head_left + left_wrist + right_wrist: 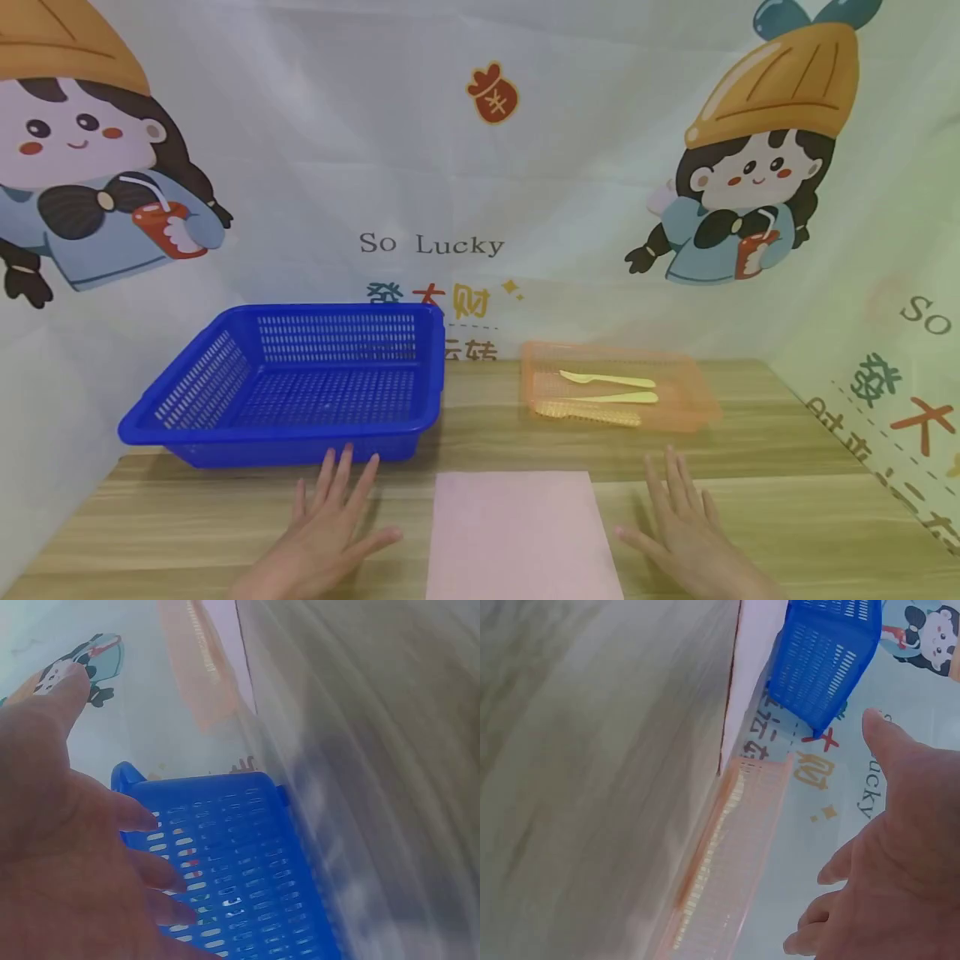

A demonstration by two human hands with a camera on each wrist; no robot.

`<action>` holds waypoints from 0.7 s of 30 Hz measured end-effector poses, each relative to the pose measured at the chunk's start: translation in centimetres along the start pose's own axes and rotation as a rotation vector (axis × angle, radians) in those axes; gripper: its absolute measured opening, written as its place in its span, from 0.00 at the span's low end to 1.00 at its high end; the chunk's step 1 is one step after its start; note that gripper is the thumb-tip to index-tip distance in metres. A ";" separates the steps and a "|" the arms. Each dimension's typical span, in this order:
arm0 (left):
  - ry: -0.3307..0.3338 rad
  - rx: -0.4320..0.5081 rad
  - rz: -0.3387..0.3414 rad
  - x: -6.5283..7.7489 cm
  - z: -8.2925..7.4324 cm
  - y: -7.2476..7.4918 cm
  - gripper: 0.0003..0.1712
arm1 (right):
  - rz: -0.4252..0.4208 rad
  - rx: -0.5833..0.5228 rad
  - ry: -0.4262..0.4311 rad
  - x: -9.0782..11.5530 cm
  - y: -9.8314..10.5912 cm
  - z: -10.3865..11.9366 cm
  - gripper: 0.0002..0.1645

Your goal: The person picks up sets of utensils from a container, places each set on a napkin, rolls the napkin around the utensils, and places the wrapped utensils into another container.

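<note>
My left hand (322, 525) is spread with straight fingers in front of the blue plastic basket (300, 452), holding nothing. On the other side, my right hand (686, 529) has its fingers extended and is likewise bare, below the orange basket (693, 417). Between the two hands lies a flat pink sheet (521, 533). The orange basket contains pale yellow plastic cutlery (611, 380); one piece shows only through the front wall. Both wrist views show the palm side of a hand, the left hand (71, 862) near the blue basket (232, 855).
The wood-grain tabletop (750, 458) carries both baskets at its back, blue on the left and orange on the right. Behind and beside it hangs a pale printed cloth (322, 167) with cartoon figures and lettering.
</note>
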State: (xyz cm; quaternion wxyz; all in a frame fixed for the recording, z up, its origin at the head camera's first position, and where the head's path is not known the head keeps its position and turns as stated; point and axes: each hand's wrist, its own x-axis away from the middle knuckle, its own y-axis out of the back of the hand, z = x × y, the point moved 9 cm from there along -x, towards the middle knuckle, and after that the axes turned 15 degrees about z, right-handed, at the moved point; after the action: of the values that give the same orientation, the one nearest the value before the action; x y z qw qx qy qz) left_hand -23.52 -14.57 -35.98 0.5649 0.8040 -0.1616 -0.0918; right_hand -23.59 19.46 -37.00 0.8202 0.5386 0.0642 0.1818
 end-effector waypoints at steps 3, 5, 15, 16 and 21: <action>0.003 0.020 0.020 0.1 -0.2 0.3 0.46 | -0.029 0.012 0.020 0.0 0.5 0.3 0.51; 0.004 0.038 0.036 0.2 -0.4 0.6 0.46 | -0.057 0.032 0.036 0.1 1.0 0.7 0.51; -0.079 0.080 0.130 -0.5 -3.8 0.8 0.47 | -0.108 0.071 0.194 0.1 2.2 4.5 0.52; -0.102 0.088 0.135 -0.6 -4.2 0.7 0.47 | -0.099 0.079 0.207 -0.1 1.9 4.9 0.52; -0.247 0.021 0.172 -1.2 -6.3 -0.3 0.47 | -0.007 0.088 0.208 -0.8 0.5 5.8 0.53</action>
State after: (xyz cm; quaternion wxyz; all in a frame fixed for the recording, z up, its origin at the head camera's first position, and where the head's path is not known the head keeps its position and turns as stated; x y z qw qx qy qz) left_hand -22.50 -8.49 -34.16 0.5379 0.7757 -0.2990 -0.1398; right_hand -22.72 14.33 -34.19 0.7853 0.5522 0.1585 0.2309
